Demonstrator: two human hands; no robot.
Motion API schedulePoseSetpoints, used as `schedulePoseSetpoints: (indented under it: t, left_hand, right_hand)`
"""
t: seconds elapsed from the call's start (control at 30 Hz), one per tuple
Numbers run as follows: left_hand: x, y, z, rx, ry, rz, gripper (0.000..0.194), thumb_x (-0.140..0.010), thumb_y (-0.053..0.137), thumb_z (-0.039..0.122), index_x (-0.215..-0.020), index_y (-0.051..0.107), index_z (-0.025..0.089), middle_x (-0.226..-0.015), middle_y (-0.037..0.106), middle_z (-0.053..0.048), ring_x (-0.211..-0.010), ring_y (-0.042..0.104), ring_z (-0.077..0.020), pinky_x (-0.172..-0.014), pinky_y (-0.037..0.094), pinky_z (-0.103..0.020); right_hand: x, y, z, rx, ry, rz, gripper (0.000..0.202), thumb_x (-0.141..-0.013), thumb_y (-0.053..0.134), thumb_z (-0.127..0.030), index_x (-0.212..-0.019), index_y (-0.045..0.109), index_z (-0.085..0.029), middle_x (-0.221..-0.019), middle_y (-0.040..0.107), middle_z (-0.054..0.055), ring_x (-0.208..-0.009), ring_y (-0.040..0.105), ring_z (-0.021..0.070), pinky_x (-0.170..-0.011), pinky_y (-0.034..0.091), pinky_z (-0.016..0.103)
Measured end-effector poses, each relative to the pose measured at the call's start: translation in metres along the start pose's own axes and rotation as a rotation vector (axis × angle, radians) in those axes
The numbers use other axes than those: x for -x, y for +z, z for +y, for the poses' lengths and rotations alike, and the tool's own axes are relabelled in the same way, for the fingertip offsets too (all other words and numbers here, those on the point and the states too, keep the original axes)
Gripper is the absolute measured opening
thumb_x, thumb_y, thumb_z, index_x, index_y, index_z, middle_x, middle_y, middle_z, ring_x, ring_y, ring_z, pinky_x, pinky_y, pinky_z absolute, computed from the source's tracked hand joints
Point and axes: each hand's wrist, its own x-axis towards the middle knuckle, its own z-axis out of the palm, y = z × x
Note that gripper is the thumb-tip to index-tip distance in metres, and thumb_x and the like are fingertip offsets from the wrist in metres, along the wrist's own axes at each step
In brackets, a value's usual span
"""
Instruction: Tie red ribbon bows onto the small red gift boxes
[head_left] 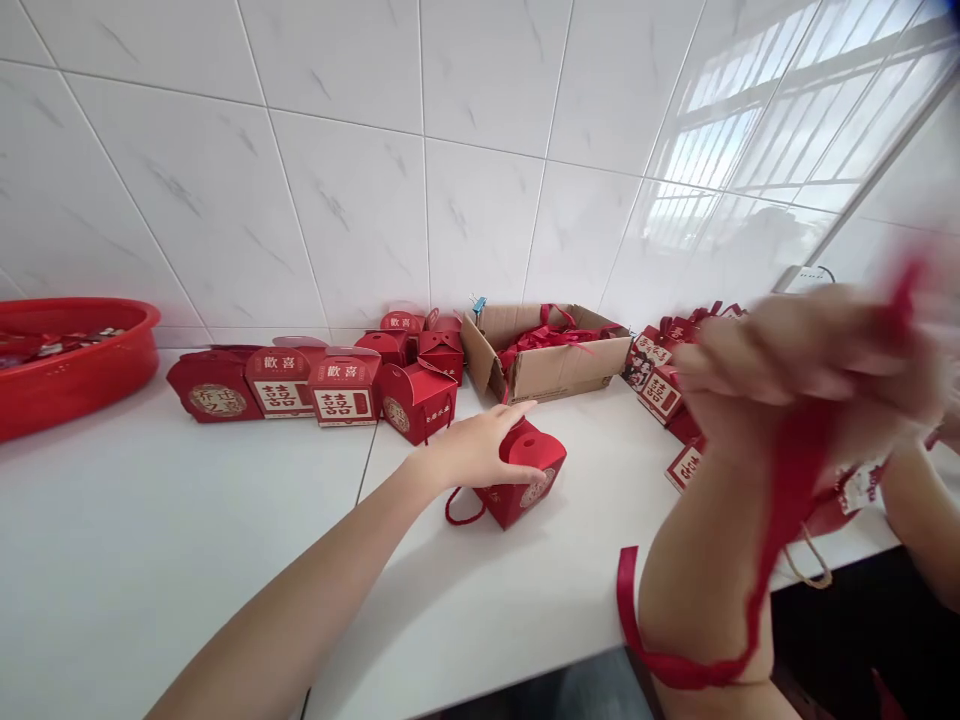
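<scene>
My left hand [480, 450] grips a small red gift box [527, 487] that stands on the white counter. Its thumb lies against the printed front and its fingers go over the far side. A dark red cord loop [463, 518] sticks out at the box's left. High on the right, my right hand [795, 365] is blurred by motion, its fingers closed around a red ribbon [784, 510]. The ribbon hangs down along my forearm, and its loose end curls near the counter's front edge.
Several red boxes [345, 390] line the wall at left, beside a red plastic basin [90, 385]. An open cardboard box [570, 370] holds red ribbons. More printed boxes [660, 395] stand at right, where another person's arm [922, 500] shows.
</scene>
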Motion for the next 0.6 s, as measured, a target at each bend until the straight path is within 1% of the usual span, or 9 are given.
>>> schedulePoseSetpoints:
  t: [0.07, 0.1, 0.17, 0.23, 0.3, 0.37, 0.43, 0.5, 0.6]
  left_hand:
    - [-0.001, 0.011, -0.001, -0.037, -0.098, 0.115, 0.084, -0.075, 0.048, 0.070, -0.144, 0.029, 0.026, -0.131, 0.053, -0.014, -0.109, 0.056, -0.0370, -0.078, 0.048, -0.040]
    - [0.000, 0.017, -0.002, -0.057, -0.141, 0.165, 0.081, -0.077, 0.045, 0.070, -0.141, 0.033, 0.021, -0.124, 0.057, -0.016, -0.105, 0.058, -0.0382, -0.076, 0.048, -0.042]
    - [0.002, 0.029, -0.004, -0.074, -0.169, 0.272, 0.077, -0.081, 0.042, 0.068, -0.137, 0.037, 0.015, -0.120, 0.058, -0.020, -0.102, 0.059, -0.0394, -0.075, 0.048, -0.045]
    - [0.004, 0.041, -0.011, -0.042, -0.096, 0.432, 0.075, -0.083, 0.045, 0.063, -0.138, 0.032, 0.014, -0.127, 0.053, -0.021, -0.108, 0.056, -0.0380, -0.079, 0.048, -0.047]
    - [0.005, 0.053, -0.024, 0.032, 0.064, 0.628, 0.072, -0.084, 0.050, 0.055, -0.140, 0.025, 0.017, -0.134, 0.046, -0.019, -0.115, 0.052, -0.0342, -0.085, 0.048, -0.047]
    - [0.003, 0.065, -0.041, 0.105, 0.253, 0.751, 0.067, -0.085, 0.053, 0.045, -0.139, 0.024, 0.017, -0.135, 0.042, -0.019, -0.119, 0.049, -0.0314, -0.091, 0.046, -0.047]
    - [0.000, 0.075, -0.056, 0.139, 0.397, 0.796, 0.063, -0.085, 0.055, 0.036, -0.137, 0.024, 0.017, -0.135, 0.040, -0.020, -0.124, 0.044, -0.0311, -0.095, 0.044, -0.048]
    - [-0.003, 0.083, -0.067, 0.181, 0.473, 0.809, 0.059, -0.085, 0.054, 0.029, -0.135, 0.026, 0.017, -0.137, 0.037, -0.020, -0.128, 0.040, -0.0310, -0.098, 0.042, -0.050]
    - [-0.005, 0.089, -0.069, 0.274, 0.504, 0.789, 0.051, -0.088, 0.050, 0.024, -0.133, 0.028, 0.017, -0.137, 0.038, -0.020, -0.130, 0.037, -0.0293, -0.104, 0.036, -0.052]
  right_hand:
    - [-0.006, 0.009, 0.027, -0.222, 0.140, 0.072, 0.035, -0.081, 0.060, -0.032, -0.050, 0.047, -0.021, -0.048, 0.034, -0.004, -0.045, 0.033, 0.0085, -0.047, 0.031, 0.028]
    - [-0.006, 0.012, 0.044, -0.293, 0.268, 0.093, 0.034, -0.078, 0.062, -0.028, -0.049, 0.045, -0.020, -0.046, 0.030, -0.005, -0.044, 0.032, 0.0082, -0.046, 0.029, 0.027]
    - [0.001, 0.015, 0.078, -0.298, 0.473, 0.165, 0.035, -0.074, 0.063, -0.026, -0.047, 0.042, -0.019, -0.045, 0.029, -0.005, -0.044, 0.032, 0.0076, -0.046, 0.027, 0.027]
    - [0.015, 0.013, 0.106, -0.327, 0.551, 0.212, 0.039, -0.072, 0.062, -0.026, -0.044, 0.036, -0.019, -0.042, 0.027, -0.006, -0.041, 0.027, 0.0069, -0.046, 0.025, 0.027]
    - [0.029, 0.008, 0.123, -0.343, 0.596, 0.217, 0.039, -0.070, 0.061, -0.026, -0.043, 0.034, -0.019, -0.040, 0.026, -0.006, -0.041, 0.025, 0.0066, -0.045, 0.023, 0.027]
    - [0.040, 0.003, 0.130, -0.336, 0.622, 0.194, 0.038, -0.069, 0.060, -0.024, -0.042, 0.034, -0.019, -0.039, 0.026, -0.006, -0.040, 0.024, 0.0062, -0.045, 0.020, 0.027]
    - [0.046, 0.000, 0.129, -0.310, 0.656, 0.148, 0.036, -0.068, 0.060, -0.022, -0.041, 0.036, -0.019, -0.037, 0.027, -0.006, -0.039, 0.022, 0.0057, -0.046, 0.017, 0.027]
    - [0.047, -0.001, 0.126, -0.276, 0.708, 0.081, 0.035, -0.067, 0.060, -0.021, -0.041, 0.038, -0.018, -0.037, 0.028, -0.006, -0.039, 0.021, 0.0052, -0.046, 0.014, 0.027]
    - [0.047, 0.001, 0.123, -0.220, 0.778, -0.002, 0.034, -0.069, 0.062, -0.021, -0.042, 0.041, -0.017, -0.039, 0.029, -0.006, -0.041, 0.022, 0.0054, -0.048, 0.012, 0.027]
